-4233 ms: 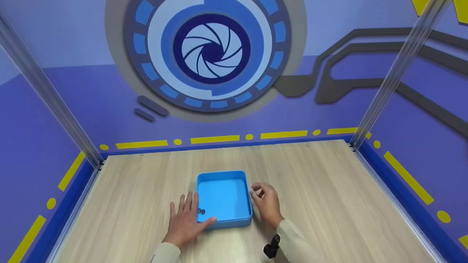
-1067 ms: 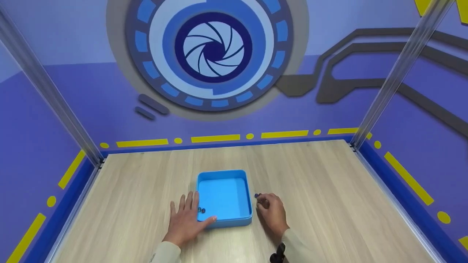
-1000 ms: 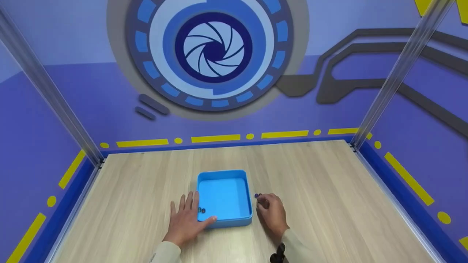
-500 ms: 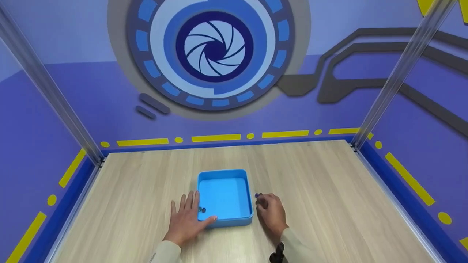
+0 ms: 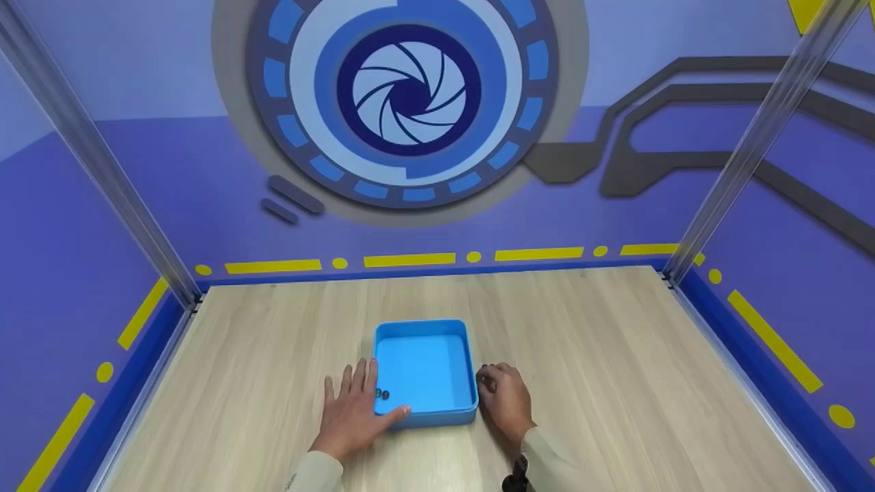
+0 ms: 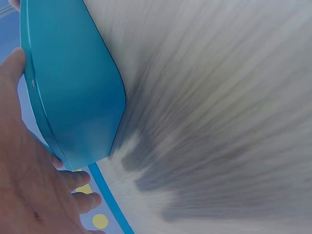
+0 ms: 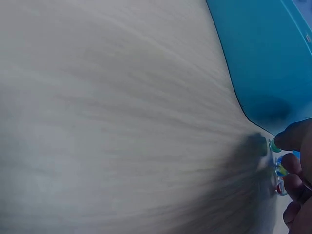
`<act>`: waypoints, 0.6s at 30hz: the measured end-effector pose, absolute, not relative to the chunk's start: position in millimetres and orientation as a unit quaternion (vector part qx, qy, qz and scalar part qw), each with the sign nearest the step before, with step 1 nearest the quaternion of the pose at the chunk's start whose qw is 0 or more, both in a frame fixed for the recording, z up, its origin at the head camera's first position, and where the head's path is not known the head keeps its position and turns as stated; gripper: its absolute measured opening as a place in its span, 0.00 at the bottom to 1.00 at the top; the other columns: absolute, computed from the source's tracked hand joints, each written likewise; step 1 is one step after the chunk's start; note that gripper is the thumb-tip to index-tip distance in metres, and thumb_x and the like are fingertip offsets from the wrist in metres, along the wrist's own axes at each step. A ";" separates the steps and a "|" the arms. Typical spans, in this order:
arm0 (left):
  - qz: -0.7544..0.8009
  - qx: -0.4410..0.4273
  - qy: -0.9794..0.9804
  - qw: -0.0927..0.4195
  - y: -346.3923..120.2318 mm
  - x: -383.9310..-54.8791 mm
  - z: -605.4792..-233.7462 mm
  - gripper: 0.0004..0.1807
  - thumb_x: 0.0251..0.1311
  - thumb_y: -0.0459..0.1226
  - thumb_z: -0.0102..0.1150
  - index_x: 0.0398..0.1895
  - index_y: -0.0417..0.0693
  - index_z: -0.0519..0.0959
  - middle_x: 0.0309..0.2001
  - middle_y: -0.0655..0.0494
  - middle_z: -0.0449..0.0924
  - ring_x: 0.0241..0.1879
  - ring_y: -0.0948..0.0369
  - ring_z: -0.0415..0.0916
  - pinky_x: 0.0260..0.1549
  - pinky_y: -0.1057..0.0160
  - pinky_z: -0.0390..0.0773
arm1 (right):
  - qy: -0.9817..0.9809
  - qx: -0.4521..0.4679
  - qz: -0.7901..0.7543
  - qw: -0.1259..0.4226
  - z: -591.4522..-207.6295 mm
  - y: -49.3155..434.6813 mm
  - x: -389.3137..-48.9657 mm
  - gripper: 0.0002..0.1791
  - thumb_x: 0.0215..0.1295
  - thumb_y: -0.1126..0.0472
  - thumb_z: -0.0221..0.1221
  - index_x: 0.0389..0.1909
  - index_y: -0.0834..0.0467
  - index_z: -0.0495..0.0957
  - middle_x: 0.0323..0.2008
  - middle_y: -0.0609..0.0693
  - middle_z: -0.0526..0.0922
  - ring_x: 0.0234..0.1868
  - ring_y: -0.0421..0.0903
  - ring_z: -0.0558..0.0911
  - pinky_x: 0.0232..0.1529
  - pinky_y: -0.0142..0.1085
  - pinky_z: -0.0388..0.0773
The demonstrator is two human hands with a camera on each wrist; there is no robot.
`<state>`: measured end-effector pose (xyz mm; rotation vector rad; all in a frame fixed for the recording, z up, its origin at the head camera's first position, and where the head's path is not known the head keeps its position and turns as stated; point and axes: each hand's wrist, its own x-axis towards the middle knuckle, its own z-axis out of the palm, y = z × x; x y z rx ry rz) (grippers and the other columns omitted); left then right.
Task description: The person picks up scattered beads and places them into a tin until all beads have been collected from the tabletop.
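A square blue box (image 5: 425, 417) sits on the table. My left hand (image 5: 350, 413) rests against its left side with fingers spread and straight, the thumb over the near rim. Two small dark marbles (image 5: 385, 395) lie inside, close to that hand. My right hand (image 5: 507, 400) is just right of the box, low over the table, with fingers and thumb curled. In the right wrist view, its fingertips are at several small glass marbles: a green marble (image 7: 274, 145) right under one fingertip, a blue and yellow marble (image 7: 281, 168) and a red and clear marble (image 7: 281, 189). The fingers partly hide them.
The light wooden table (image 5: 287, 342) reaches back to a purple wall (image 5: 164, 184) with painted shapes. Metal posts (image 5: 752, 137) stand at the back corners. A dark watch-like device (image 5: 517, 473) is on the right wrist.
Since the oldest frame my right hand has come back towards me along the box's right side. Marbles visible beyond its fingertips half a second ago are now mostly covered. My left hand stays put.
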<state>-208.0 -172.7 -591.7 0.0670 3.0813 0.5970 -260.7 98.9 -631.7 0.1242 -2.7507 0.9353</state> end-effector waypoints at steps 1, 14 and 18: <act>0.188 0.023 0.982 0.000 -172.6 -207.9 -591.7 0.59 0.49 0.74 0.52 0.76 0.45 0.52 0.75 0.42 0.53 0.75 0.39 0.48 0.67 0.28 0.37 | -0.940 0.044 0.315 0.122 -632.0 98.6 -260.7 0.08 0.56 0.65 0.67 0.36 0.51 0.85 0.34 0.45 0.81 0.39 0.41 0.76 0.41 0.40 0.77; 0.192 0.020 0.981 0.008 -172.4 -209.1 -592.1 0.60 0.48 0.74 0.52 0.76 0.46 0.51 0.76 0.42 0.52 0.75 0.39 0.46 0.67 0.29 0.36 | -0.943 0.076 0.290 0.148 -636.0 98.1 -260.6 0.08 0.55 0.67 0.67 0.34 0.53 0.83 0.35 0.47 0.83 0.41 0.45 0.80 0.44 0.44 0.80; 0.194 0.019 0.981 0.010 -173.0 -209.9 -593.5 0.60 0.48 0.74 0.51 0.76 0.46 0.51 0.76 0.43 0.51 0.75 0.39 0.46 0.67 0.29 0.35 | -0.944 0.074 0.289 0.142 -637.3 98.5 -260.2 0.08 0.54 0.68 0.67 0.34 0.53 0.83 0.33 0.46 0.82 0.38 0.44 0.79 0.41 0.43 0.79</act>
